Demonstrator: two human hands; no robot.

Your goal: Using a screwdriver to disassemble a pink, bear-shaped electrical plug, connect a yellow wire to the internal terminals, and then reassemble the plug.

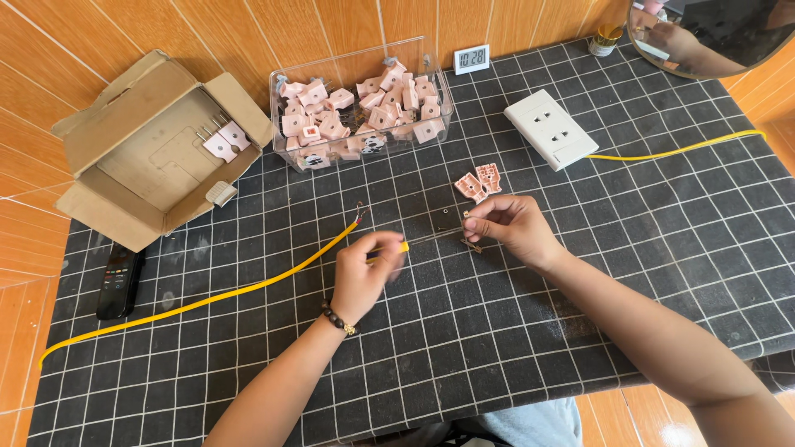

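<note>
Centre frame: left hand pinching yellow-handled screwdriver; right hand pinching small metal part. Above right hand: two pink plug pieces. Upper centre: clear bin.

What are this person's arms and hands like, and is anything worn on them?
Both forearms are bare, no sleeves or gloves. The left hand has a dark beaded bracelet with a gold-coloured bead at its wrist. The right hand wears nothing visible.
</note>
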